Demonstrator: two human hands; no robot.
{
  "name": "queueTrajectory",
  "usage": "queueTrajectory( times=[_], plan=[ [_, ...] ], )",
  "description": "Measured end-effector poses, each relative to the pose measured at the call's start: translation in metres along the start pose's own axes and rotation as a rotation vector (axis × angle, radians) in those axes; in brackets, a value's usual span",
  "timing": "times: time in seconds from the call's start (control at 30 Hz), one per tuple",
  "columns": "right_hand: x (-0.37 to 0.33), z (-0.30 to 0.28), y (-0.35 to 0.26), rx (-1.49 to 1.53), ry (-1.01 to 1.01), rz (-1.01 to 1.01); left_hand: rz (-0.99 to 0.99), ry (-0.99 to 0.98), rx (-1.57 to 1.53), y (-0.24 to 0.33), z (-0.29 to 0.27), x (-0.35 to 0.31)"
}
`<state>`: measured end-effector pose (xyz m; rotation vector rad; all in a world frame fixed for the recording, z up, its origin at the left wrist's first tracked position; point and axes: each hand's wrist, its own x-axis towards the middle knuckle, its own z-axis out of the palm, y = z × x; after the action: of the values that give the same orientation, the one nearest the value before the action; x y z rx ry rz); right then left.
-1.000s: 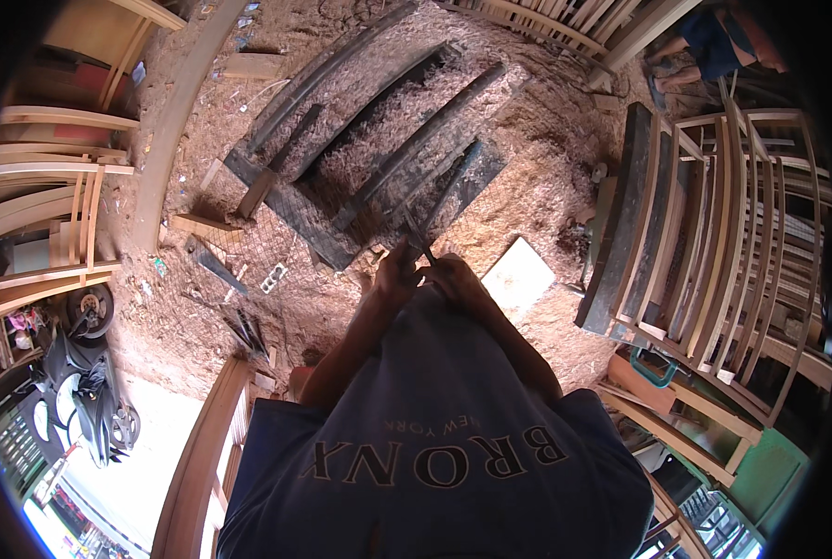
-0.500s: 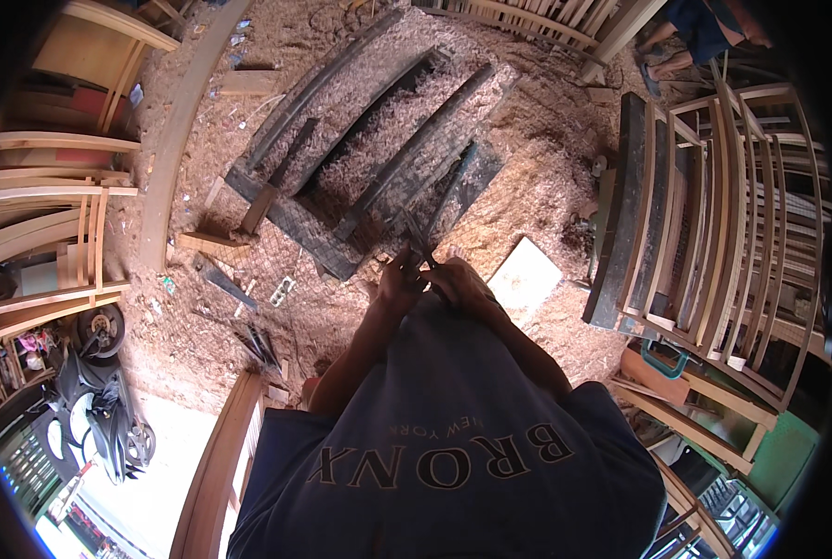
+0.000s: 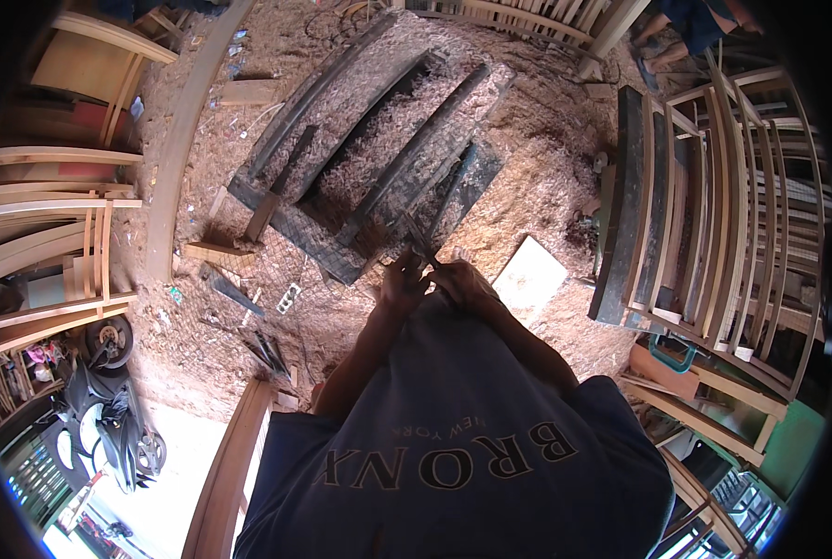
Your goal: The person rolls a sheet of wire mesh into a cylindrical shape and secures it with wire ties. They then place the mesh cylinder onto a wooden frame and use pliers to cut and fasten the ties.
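Close in front of my chest, my left hand (image 3: pixel 404 283) and my right hand (image 3: pixel 462 282) are nearly together, with their fingers closed around a dark, narrow, elongated piece (image 3: pixel 419 244). It points away from me, and its exact kind is too dark and small to make out. Just beyond it lies a dark slatted wooden frame (image 3: pixel 323 244), its gaps filled with wood shavings. A pale square board (image 3: pixel 529 273) is to the right of my right hand.
Shavings (image 3: pixel 546 140) cover the floor. Racks of curved wooden pieces (image 3: pixel 714 224) stand at the right, and stacked boards (image 3: pixel 53 224) at the left. A motorcycle (image 3: pixel 99 410) is parked at the lower left. Another person's leg (image 3: pixel 672 51) shows at the far right. A white socket strip (image 3: pixel 288 297) lies nearby.
The view has shifted slightly. Both hands stay together on the dark narrow piece, which now leans a little differently. The other person's legs have moved a little.
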<state>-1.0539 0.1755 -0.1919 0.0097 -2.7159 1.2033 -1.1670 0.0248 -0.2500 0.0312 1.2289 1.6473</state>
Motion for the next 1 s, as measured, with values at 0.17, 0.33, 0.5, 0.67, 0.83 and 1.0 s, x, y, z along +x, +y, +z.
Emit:
queueTrajectory(
  times=[0.17,0.33,0.5,0.67,0.83,1.0],
  plan=[
    [-0.001,0.008,-0.003,0.21,-0.018,0.627,-0.295,0.181,-0.544,0.014,0.013,-0.002],
    [0.008,-0.002,-0.017,0.353,-0.028,0.697,-0.011,0.111,0.291,-0.005,-0.004,0.0],
    [0.022,-0.009,-0.02,0.55,-0.111,0.959,0.034,0.069,0.32,-0.018,-0.007,-0.006],
    [0.022,0.002,-0.011,0.531,0.076,0.468,0.482,0.097,1.027,-0.018,0.001,-0.016],
    [0.019,0.006,-0.002,0.513,-0.004,0.598,-0.027,-0.295,-0.095,-0.02,-0.016,-0.003],
    [0.016,0.009,0.005,0.474,-0.111,0.637,0.28,-0.126,0.818,-0.02,-0.009,-0.001]
  ],
)
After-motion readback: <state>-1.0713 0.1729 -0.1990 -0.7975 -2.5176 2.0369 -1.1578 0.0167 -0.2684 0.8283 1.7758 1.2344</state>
